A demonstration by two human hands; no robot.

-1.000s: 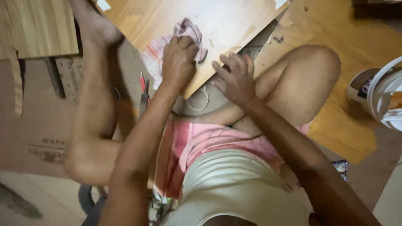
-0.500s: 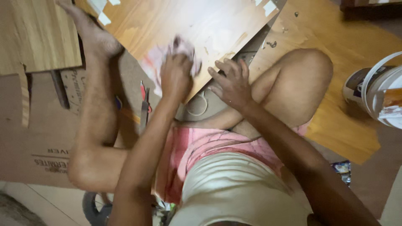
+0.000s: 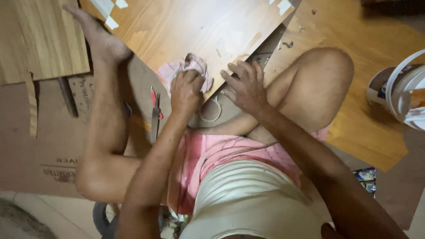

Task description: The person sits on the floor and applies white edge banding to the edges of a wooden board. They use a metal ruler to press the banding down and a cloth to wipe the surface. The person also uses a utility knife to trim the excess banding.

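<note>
Large wooden board (image 3: 199, 26) lies tilted across floor, pale tape scraps at its far corners. Flattened cardboard (image 3: 48, 146) spread beneath, on person's left side. White bucket (image 3: 407, 88) stands well apart at right. Left hand (image 3: 186, 90) presses pink cloth (image 3: 195, 71) on board's near edge, fingers curled tight onto it. Right hand (image 3: 245, 86) rests just beside, fingers spread, tips on board edge. Red-handled tool (image 3: 155, 115), perhaps a knife, lies on cardboard near left wrist. Tape ring (image 3: 209, 110) below hands.
</note>
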